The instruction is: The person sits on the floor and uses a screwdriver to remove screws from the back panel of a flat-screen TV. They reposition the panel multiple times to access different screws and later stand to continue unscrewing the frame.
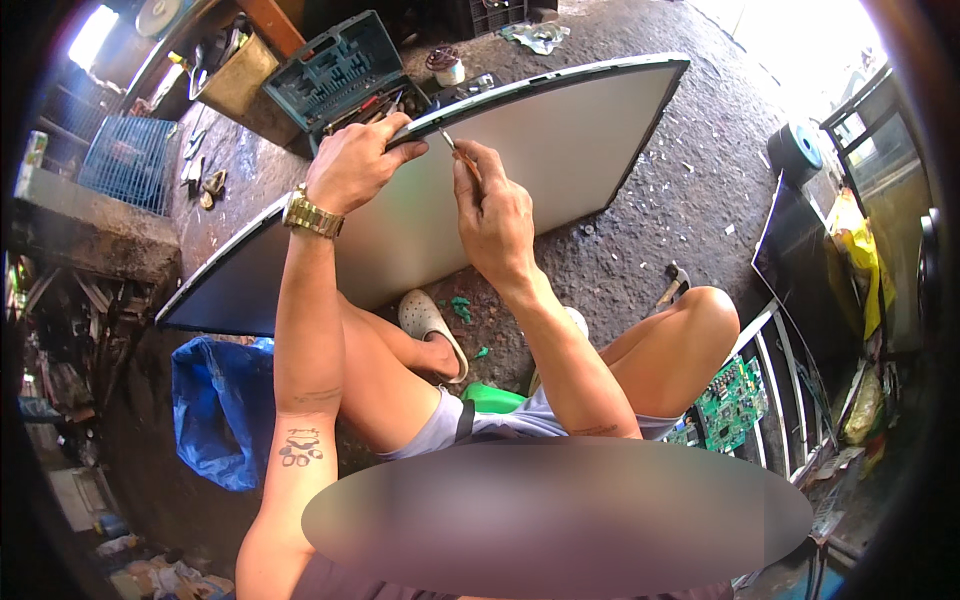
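Note:
A large flat display panel (560,140) with a pale grey face and dark rim stands tilted before me, its long edge running from lower left to upper right. My left hand (352,168) grips the top edge, thumb on the near face and fingers over the rim. My right hand (497,215) is closed around a slim screwdriver (448,139) with an orange handle. Its metal tip points up at the panel's top edge, just right of my left thumb. Whether the tip touches the rim I cannot tell.
Behind the panel lies an open toolbox (345,65) beside a tub (445,68). A blue bag (215,410) sits at left. On the right are a hammer (674,284), green circuit boards (733,405), a black-and-blue spool (797,152) and a yellow bag (852,245).

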